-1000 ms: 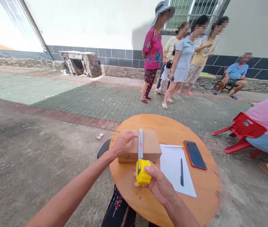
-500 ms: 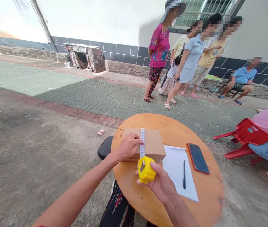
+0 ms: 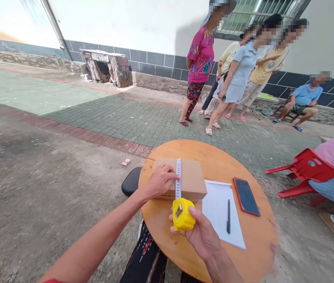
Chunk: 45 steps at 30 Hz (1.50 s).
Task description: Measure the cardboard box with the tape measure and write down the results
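Observation:
A yellow tape measure (image 3: 183,214) is gripped in my right hand (image 3: 205,232), just in front of a brown cardboard box (image 3: 192,177). Its white blade (image 3: 178,181) runs out across the box's top toward the far edge. My left hand (image 3: 161,180) rests on the left part of the box with bent fingers, and its fingertips hold the blade against the top. The box lies on a round wooden table (image 3: 246,243). To its right are sheets of white paper (image 3: 215,210), with a black pen (image 3: 228,216) on them.
A phone with a red edge (image 3: 246,196) lies right of the paper. A black seat (image 3: 131,182) stands at the table's left. On the right, a person in pink sits by a red plastic chair (image 3: 314,167). Several people stand beyond the table; another sits near the wall.
The view has shifted slightly. My right hand and the tape measure case sit a little lower and further right. A small person among those standing is now mostly hidden.

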Available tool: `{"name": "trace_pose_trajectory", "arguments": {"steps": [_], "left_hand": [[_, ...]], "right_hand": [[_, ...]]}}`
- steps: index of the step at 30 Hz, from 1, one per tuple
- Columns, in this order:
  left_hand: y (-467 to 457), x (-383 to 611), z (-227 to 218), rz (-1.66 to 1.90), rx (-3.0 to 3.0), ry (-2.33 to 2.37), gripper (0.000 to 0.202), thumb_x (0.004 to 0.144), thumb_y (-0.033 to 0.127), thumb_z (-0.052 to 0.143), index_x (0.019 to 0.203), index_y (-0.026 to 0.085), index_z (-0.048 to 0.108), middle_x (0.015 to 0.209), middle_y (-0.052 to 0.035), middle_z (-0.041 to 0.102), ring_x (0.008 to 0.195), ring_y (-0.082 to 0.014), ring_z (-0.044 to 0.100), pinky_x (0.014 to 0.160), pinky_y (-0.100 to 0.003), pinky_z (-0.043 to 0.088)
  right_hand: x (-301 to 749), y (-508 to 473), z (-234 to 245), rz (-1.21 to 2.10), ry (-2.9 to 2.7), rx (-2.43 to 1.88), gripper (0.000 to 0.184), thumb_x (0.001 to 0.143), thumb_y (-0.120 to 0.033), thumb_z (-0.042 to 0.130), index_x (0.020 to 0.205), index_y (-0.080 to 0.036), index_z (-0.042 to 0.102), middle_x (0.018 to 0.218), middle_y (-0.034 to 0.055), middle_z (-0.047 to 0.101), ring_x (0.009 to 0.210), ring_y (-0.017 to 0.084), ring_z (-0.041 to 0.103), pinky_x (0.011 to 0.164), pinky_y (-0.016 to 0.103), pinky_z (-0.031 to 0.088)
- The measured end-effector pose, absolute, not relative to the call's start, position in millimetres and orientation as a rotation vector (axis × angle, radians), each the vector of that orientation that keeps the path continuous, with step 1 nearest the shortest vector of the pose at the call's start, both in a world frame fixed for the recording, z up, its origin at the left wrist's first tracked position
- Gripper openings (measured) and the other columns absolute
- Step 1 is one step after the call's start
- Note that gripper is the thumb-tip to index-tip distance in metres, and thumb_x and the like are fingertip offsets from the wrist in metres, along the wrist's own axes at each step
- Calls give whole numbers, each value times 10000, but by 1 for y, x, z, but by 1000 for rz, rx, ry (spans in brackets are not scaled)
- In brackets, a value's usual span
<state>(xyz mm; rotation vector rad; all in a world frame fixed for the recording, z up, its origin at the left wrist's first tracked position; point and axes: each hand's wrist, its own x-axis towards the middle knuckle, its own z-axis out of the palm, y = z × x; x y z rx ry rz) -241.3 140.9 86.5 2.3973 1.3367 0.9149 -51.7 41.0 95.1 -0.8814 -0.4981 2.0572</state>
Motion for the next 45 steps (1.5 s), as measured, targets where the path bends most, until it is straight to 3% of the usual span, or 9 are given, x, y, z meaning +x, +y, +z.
{"name": "trace_pose_trajectory", "arguments": {"steps": [12,18,23,26,30,33,36,40,45], "left_hand": [[144,-241,84,947,2404,1307,343,848,72,479,969,244,749,986,-46,635,967,-200,553,917,-366,424],[125,-246,91,1126,2404,1390,340,865,93,463,1112,191,677,1010,-77,630,962,-211,557,874,-358,459],[77,-241,91,1250,2114,1465,256,915,188,454,1013,188,690,929,-66,660,891,-192,585,812,-316,469],[54,-232,82,1219,1663,1502,242,896,283,490,922,180,707,786,-35,673,712,-157,589,650,-254,455],[52,-220,73,1118,1243,1388,353,862,444,506,767,155,685,576,20,539,515,-108,440,483,-216,330],[61,-213,70,1116,1145,1276,423,842,503,517,602,159,572,533,42,451,479,-83,348,454,-208,263],[68,-209,69,1124,1122,1236,443,843,499,520,546,171,485,519,47,419,474,-76,316,449,-206,238],[68,-209,70,1128,1116,1244,394,841,471,521,598,162,543,551,34,463,498,-81,344,463,-204,257],[58,-216,78,1124,1101,1300,372,830,476,549,842,133,692,606,26,504,520,-87,386,480,-207,296]], "right_hand": [[-52,43,91,2061,-510,-885,453,701,-403,799,1036,-140,643,929,81,712,844,254,696,665,376,575],[-51,44,87,2076,-530,-858,421,733,-402,772,1034,-144,631,1000,101,712,851,252,696,657,366,577],[-51,44,88,2075,-521,-844,432,728,-408,775,1035,-143,627,929,76,705,815,241,696,643,360,577],[-52,45,88,2072,-522,-841,437,724,-408,780,1033,-139,629,889,63,699,814,238,695,637,350,574],[-52,45,88,2062,-530,-847,442,733,-402,775,1061,-144,630,915,64,704,812,236,694,641,362,577],[-52,45,89,2055,-546,-867,456,726,-407,780,1066,-141,633,935,71,706,795,229,693,629,355,579],[-51,43,90,2054,-562,-887,468,719,-419,781,1063,-136,637,943,74,699,781,221,689,613,339,578],[-49,43,90,2052,-593,-888,455,728,-420,767,1068,-147,633,969,80,684,799,225,682,628,347,578],[-42,50,94,1998,-786,-895,511,713,-362,772,1169,-203,605,1027,60,635,892,241,657,687,351,562]]}}
